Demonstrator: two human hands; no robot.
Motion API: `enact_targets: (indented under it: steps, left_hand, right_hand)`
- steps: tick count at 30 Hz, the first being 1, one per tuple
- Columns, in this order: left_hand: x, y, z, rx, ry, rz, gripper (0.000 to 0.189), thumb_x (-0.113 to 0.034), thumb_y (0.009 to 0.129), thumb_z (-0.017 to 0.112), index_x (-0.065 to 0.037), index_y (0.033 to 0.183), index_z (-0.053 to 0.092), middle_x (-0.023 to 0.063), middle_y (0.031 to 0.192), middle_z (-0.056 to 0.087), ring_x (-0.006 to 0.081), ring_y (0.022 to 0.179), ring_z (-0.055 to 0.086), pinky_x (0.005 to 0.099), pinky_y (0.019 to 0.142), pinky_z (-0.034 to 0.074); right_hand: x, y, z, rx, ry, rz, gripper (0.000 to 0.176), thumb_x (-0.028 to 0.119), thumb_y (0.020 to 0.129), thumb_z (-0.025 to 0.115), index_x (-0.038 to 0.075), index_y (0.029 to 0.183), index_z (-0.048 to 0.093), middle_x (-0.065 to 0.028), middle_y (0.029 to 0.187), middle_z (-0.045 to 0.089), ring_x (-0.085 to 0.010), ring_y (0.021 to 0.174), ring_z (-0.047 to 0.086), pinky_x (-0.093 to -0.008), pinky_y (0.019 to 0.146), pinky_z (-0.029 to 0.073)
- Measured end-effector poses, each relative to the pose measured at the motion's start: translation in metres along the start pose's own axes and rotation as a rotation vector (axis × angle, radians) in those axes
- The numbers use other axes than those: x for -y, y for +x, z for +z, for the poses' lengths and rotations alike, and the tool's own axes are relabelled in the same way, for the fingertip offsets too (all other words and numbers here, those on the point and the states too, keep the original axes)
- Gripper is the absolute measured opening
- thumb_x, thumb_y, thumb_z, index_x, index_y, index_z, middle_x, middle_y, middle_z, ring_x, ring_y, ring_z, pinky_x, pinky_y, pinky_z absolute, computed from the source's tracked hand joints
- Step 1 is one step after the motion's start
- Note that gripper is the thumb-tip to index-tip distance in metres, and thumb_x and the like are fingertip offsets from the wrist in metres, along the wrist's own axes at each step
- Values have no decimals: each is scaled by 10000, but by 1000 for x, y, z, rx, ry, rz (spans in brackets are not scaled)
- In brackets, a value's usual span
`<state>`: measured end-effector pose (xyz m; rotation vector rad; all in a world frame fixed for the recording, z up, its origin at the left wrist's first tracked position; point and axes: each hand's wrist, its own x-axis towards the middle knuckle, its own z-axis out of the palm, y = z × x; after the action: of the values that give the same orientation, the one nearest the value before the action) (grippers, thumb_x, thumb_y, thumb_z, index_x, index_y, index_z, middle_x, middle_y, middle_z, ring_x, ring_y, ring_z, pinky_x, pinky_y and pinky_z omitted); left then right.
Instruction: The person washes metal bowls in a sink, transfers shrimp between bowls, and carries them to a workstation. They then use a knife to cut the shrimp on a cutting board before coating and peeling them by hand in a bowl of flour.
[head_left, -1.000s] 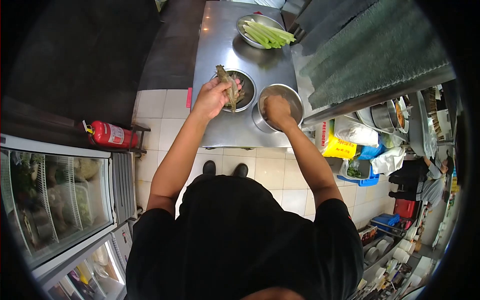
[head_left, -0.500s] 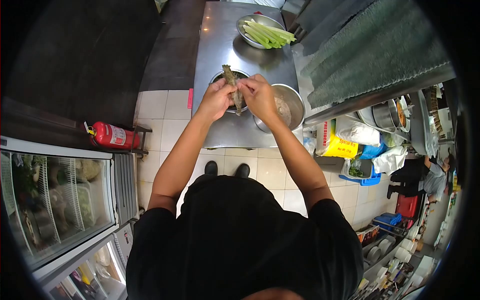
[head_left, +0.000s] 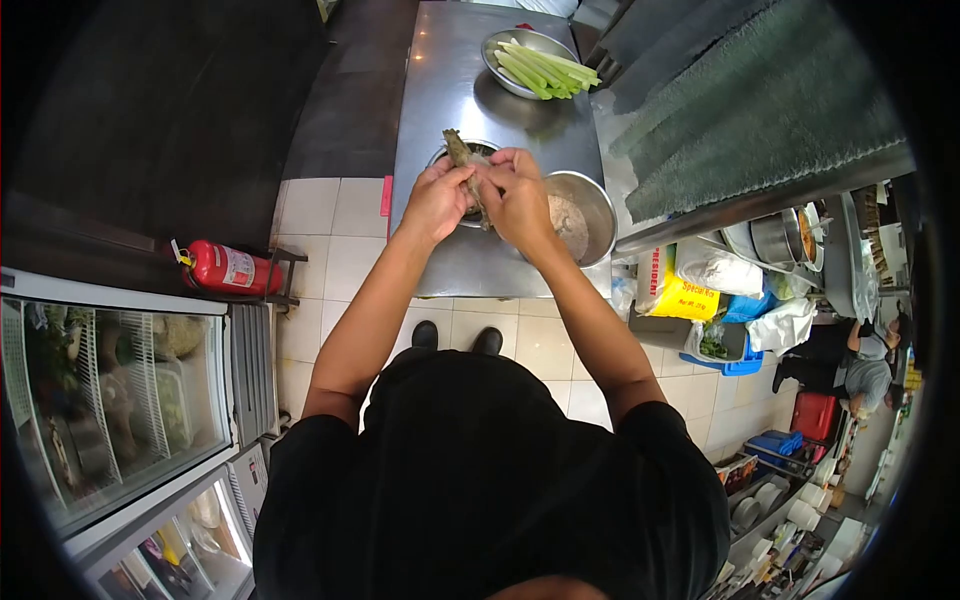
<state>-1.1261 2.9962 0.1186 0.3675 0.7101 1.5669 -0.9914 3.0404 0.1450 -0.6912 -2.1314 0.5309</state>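
Observation:
My left hand (head_left: pixel 437 202) grips a greyish-brown shrimp-like piece (head_left: pixel 457 148), its darker end pointing up and away from me. My right hand (head_left: pixel 520 200) pinches the same piece from the right, near its lower part. Both hands are over a metal bowl (head_left: pixel 434 160) with dark contents, largely hidden by the fingers. Right of it, a larger steel bowl (head_left: pixel 603 225) holds a pale pinkish mass (head_left: pixel 568 228). Both bowls stand on the steel table (head_left: pixel 440 270).
A bowl (head_left: pixel 492 62) of cut green stalks (head_left: pixel 545 72) stands at the table's far end. A fire extinguisher (head_left: pixel 230 269) and glass-door fridge (head_left: pixel 120 390) are at left. Bags (head_left: pixel 680 290), shelves and another person (head_left: pixel 865 365) are at right.
My right hand has shifted slightly down over the piece, covering more of its lower part. The view has moved slightly, and the other person at right has changed posture.

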Motion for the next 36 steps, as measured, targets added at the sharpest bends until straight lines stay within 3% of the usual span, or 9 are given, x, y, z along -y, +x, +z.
enact_targets:
  steps: [7,11,18,22,28,30,31,33,36]
  left_hand:
    - [-7,1,0,-31,9,24,234,-33,932,471,14,1161,479,169,1135,584,255,1021,602,415,864,516]
    - [-3,0,6,39,90,-44,253,-56,941,478,17,1183,477,150,1206,565,228,1113,565,394,933,481]
    - [-12,15,1,34,33,-1,234,-58,932,512,25,1149,476,139,1086,593,250,984,621,407,833,526]
    - [-26,33,1,72,53,18,242,-58,929,524,31,1147,469,147,1062,598,258,974,623,408,832,528]
    - [-56,42,-3,91,228,49,288,-121,926,573,40,1148,487,159,1102,613,238,994,623,384,881,519]
    - [-66,39,-7,17,521,33,320,-125,911,604,42,1158,485,156,1091,613,227,971,630,356,849,532]
    - [-72,35,-9,13,575,16,350,-126,895,633,48,1161,486,140,1042,620,200,910,638,329,809,544]
    - [-77,33,-19,-5,607,14,370,-127,886,648,49,1167,484,124,1003,623,181,871,635,322,782,549]
    - [-75,32,-39,-53,627,33,406,-129,869,673,50,1179,482,91,927,623,149,797,624,309,726,556]
  right_hand:
    - [10,-12,-14,40,-50,-1,152,31,762,658,42,902,717,-155,1000,578,-287,853,568,-363,719,480]
    - [-4,12,-8,46,-47,-16,255,29,778,648,64,1025,698,-162,1073,569,-291,890,580,-365,746,498]
    - [-6,14,-16,187,-230,-78,365,24,805,614,83,1163,642,-223,1248,515,-342,981,582,-376,831,499]
    - [-14,27,-7,120,-183,-112,355,29,813,619,76,1164,639,-221,1253,513,-356,1010,573,-386,853,490]
    - [-20,27,-36,328,-26,-206,279,59,847,612,51,1123,652,-195,1213,545,-349,1018,579,-390,861,484]
    - [-25,30,-33,395,173,133,246,90,806,625,44,1041,679,-197,1187,560,-338,992,597,-408,862,482]
    - [-27,32,-27,396,174,132,246,90,806,625,44,1041,679,-197,1187,560,-338,992,597,-408,862,482]
    - [-26,35,-9,641,-107,106,234,109,780,649,32,998,681,-184,1106,585,-327,932,621,-403,847,493]
    - [-33,24,32,747,-286,-5,232,129,756,662,31,965,679,-185,1098,581,-336,942,619,-408,853,497]
